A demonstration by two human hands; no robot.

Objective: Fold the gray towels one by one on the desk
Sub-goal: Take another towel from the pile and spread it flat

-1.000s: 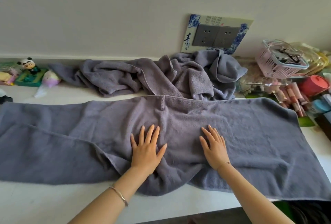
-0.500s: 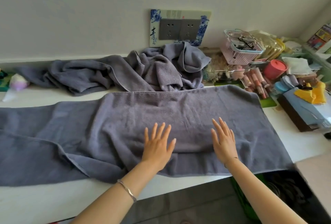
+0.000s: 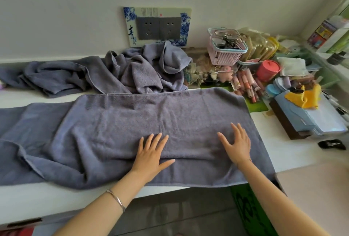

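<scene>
Both hands flat, fingers spread, left hand [image 3: 151,157] and right hand [image 3: 237,144] pressing the towel [image 3: 141,122], spread along the bench [image 3: 289,152], crumpled pile [image 3: 105,75] behind the towel

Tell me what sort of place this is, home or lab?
Probably a home, a cluttered white desk against a wall: a gray double wall socket in a blue-and-white floral surround, a pink slatted plastic basket and loose pink cosmetic tubes.

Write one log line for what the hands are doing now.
step: pressing | left hand: flat on spread gray terry towel | right hand: flat on it | crumpled gray towel heap: behind, unfolded
</scene>
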